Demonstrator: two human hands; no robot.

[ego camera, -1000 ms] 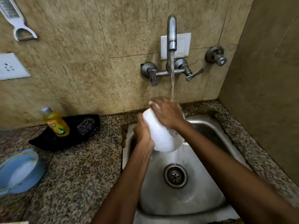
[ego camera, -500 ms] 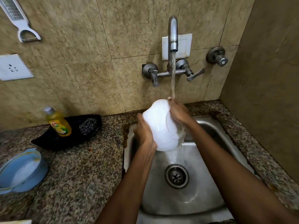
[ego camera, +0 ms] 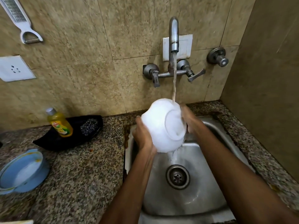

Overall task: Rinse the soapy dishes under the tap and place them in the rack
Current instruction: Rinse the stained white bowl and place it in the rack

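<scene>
A white bowl (ego camera: 162, 126) is held over the steel sink (ego camera: 210, 188), tilted with its base facing me. Water from the tap (ego camera: 174, 34) runs onto the bowl's upper right edge and drips off its bottom toward the drain (ego camera: 177, 177). My left hand (ego camera: 143, 135) grips the bowl's left side. My right hand (ego camera: 191, 120) is against the bowl's right side, partly hidden behind it. No rack is in view.
On the granite counter (ego camera: 80, 167) to the left lie a yellow dish soap bottle (ego camera: 59, 122) and a steel scrubber (ego camera: 89, 125) in a black tray (ego camera: 53, 139). A blue bowl (ego camera: 22, 172) sits at the far left. A wall stands close on the right.
My right hand has slid from the top of the bowl to its right side. The bowl has turned so its base faces me, and water now hits it directly.
</scene>
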